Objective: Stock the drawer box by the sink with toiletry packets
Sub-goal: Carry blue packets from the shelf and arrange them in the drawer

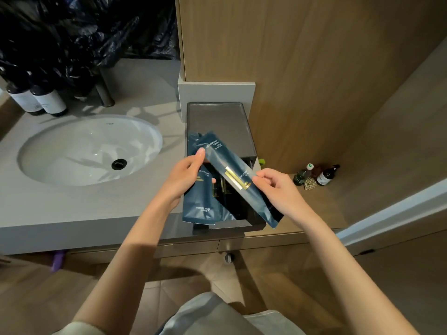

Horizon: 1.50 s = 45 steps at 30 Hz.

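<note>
The right hand (278,189) pinches one side of a long blue packet (232,170) with thumb and fingers. The left hand (186,175) grips a bunch (198,204) of more blue packets, and its thumb presses on the top end of the long one. Both hands are closed on packets.

The long packet is tilted and sits right over the open drawer (229,226) of the grey box (217,122). I think the right hand is taking this one off the bunch so it can go in alone. The left hand keeps the rest close, so the next one is ready.

The drawer looks dark inside, and some packets seem to lie in it already. The long packet must turn to line up with the drawer, or its ends may catch on the sides. The bunch hangs over the drawer's left edge and is a bit in the way.

The box stands on the counter (72,209) just beside the white sink (72,146). Two dark bottles (38,100) and a black bag (72,32) are behind the sink, well apart. Small bottles (314,175) stand lower down on the right.
</note>
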{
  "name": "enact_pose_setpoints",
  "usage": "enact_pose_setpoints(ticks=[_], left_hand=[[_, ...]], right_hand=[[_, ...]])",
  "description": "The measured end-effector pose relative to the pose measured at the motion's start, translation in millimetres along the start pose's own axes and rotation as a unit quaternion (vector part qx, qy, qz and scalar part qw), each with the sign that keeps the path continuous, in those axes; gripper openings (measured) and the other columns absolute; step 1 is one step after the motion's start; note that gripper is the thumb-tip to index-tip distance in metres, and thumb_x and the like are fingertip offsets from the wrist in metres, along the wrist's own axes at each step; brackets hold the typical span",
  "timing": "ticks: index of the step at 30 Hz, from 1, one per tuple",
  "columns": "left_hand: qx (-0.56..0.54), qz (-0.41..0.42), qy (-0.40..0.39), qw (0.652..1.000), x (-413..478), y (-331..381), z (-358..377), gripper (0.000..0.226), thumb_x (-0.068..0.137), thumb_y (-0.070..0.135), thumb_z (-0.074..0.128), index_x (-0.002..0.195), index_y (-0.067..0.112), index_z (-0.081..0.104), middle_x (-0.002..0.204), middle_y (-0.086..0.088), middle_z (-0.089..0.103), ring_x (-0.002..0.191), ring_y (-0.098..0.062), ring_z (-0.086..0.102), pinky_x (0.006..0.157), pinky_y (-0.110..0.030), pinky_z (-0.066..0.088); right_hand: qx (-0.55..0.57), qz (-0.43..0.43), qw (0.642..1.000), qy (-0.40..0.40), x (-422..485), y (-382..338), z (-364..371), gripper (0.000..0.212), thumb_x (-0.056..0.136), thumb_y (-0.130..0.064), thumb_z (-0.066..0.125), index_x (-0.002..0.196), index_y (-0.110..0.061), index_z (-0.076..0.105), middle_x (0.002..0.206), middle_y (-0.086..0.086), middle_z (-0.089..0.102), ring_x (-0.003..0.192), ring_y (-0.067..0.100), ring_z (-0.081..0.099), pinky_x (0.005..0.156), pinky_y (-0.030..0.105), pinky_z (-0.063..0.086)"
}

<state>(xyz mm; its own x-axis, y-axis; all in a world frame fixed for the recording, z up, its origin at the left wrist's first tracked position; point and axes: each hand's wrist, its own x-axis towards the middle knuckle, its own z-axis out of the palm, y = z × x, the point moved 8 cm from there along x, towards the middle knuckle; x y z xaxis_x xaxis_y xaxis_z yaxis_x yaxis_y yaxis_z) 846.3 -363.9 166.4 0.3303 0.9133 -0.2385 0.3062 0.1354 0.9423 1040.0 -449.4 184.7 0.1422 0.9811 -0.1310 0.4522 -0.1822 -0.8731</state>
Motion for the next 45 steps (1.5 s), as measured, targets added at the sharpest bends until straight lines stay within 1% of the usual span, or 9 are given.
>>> enact_pose_setpoints(ticks=[4, 7, 12, 17, 21, 26, 33, 40, 45], left_hand=[[0.043, 0.038, 0.05, 0.997, -4.0, -8.5, -25.1, 0.019, 0.096, 0.032, 0.049, 0.102, 0.031, 0.068, 0.117, 0.012, 0.063, 0.113, -0.013, 0.058, 0.103, -0.031, 0.04], [0.073, 0.051, 0.058, 0.994, -9.0, -16.8, -30.4, 0.023, 0.093, 0.012, 0.053, 0.109, 0.024, 0.065, 0.117, 0.008, 0.062, 0.114, -0.011, 0.055, 0.096, -0.022, 0.036], [0.067, 0.045, 0.041, 0.996, -11.3, -35.1, -25.9, 0.026, 0.092, 0.013, 0.057, 0.106, 0.033, 0.065, 0.114, 0.017, 0.06, 0.111, -0.022, 0.062, 0.106, -0.034, 0.039], [0.065, 0.052, 0.041, 0.996, -14.5, -33.0, -17.8, 0.026, 0.092, 0.009, 0.055, 0.112, 0.022, 0.065, 0.118, 0.009, 0.06, 0.113, -0.016, 0.058, 0.1, -0.026, 0.039], [0.061, 0.046, 0.025, 0.997, -14.7, -33.1, -11.7, 0.026, 0.092, 0.009, 0.054, 0.113, 0.022, 0.064, 0.122, 0.005, 0.06, 0.106, -0.018, 0.063, 0.1, -0.026, 0.04], [0.061, 0.055, 0.018, 0.996, -16.4, -31.3, -7.1, 0.027, 0.093, 0.008, 0.053, 0.114, 0.022, 0.063, 0.12, 0.009, 0.059, 0.118, -0.013, 0.053, 0.095, -0.019, 0.034], [0.063, 0.067, 0.017, 0.996, -19.2, -30.4, -13.4, 0.028, 0.094, 0.009, 0.052, 0.116, 0.022, 0.063, 0.126, 0.005, 0.059, 0.115, -0.005, 0.049, 0.095, -0.019, 0.032], [0.057, 0.065, 0.019, 0.996, -23.2, -31.7, -24.1, 0.028, 0.094, 0.01, 0.052, 0.116, 0.024, 0.063, 0.122, 0.009, 0.059, 0.118, -0.006, 0.048, 0.095, -0.018, 0.034], [0.053, 0.061, 0.032, 0.996, -26.8, -31.0, -36.3, 0.028, 0.095, 0.013, 0.051, 0.118, 0.025, 0.062, 0.122, 0.013, 0.057, 0.117, -0.002, 0.045, 0.095, -0.019, 0.031]], right_hand=[[-0.009, 0.018, 0.998, 0.06, -8.9, 9.5, -30.0, 0.016, 0.096, -0.02, 0.053, 0.09, -0.017, 0.068, 0.079, 0.02, 0.061, 0.073, 0.016, 0.054, 0.068, 0.024, 0.041], [-0.034, 0.06, 0.995, 0.074, -17.0, 24.8, -40.4, 0.017, 0.095, -0.018, 0.054, 0.098, -0.017, 0.07, 0.086, 0.01, 0.07, 0.082, 0.017, 0.063, 0.069, 0.024, 0.045], [-0.063, 0.13, 0.989, 0.033, -25.6, 52.3, -33.4, 0.023, 0.096, -0.018, 0.054, 0.114, -0.02, 0.068, 0.1, 0.001, 0.074, 0.091, 0.017, 0.07, 0.076, 0.034, 0.056], [-0.109, 0.131, 0.984, 0.056, -17.3, 52.9, -14.1, 0.032, 0.096, -0.012, 0.051, 0.127, -0.018, 0.057, 0.111, 0.008, 0.068, 0.104, 0.022, 0.063, 0.091, 0.038, 0.051], [-0.131, 0.118, 0.982, 0.064, -2.1, 41.4, 12.2, 0.033, 0.098, -0.005, 0.044, 0.128, -0.016, 0.048, 0.082, 0.002, 0.056, 0.075, 0.014, 0.051, 0.063, 0.026, 0.04], [-0.205, 0.105, 0.969, 0.087, 12.8, 23.8, 36.8, 0.051, 0.091, 0.01, 0.046, 0.135, -0.015, 0.043, 0.125, 0.012, 0.045, 0.096, 0.023, 0.05, 0.082, 0.03, 0.041], [-0.317, 0.081, 0.939, 0.101, 26.0, 21.9, 58.1, 0.049, 0.086, 0.011, 0.053, 0.131, -0.006, 0.043, 0.132, 0.015, 0.038, 0.102, 0.03, 0.058, 0.081, 0.035, 0.052], [-0.456, 0.016, 0.888, 0.057, 27.7, 20.1, 77.7, 0.076, 0.081, 0.013, 0.062, 0.147, -0.002, 0.028, 0.158, 0.017, 0.016, 0.145, 0.032, 0.019, 0.113, 0.035, 0.034], [-0.392, 0.055, 0.918, -0.018, 25.1, 35.5, 100.3, 0.064, 0.099, -0.011, 0.045, 0.153, -0.008, 0.012, 0.161, 0.018, 0.005, 0.149, 0.034, 0.005, 0.118, 0.034, 0.018]])
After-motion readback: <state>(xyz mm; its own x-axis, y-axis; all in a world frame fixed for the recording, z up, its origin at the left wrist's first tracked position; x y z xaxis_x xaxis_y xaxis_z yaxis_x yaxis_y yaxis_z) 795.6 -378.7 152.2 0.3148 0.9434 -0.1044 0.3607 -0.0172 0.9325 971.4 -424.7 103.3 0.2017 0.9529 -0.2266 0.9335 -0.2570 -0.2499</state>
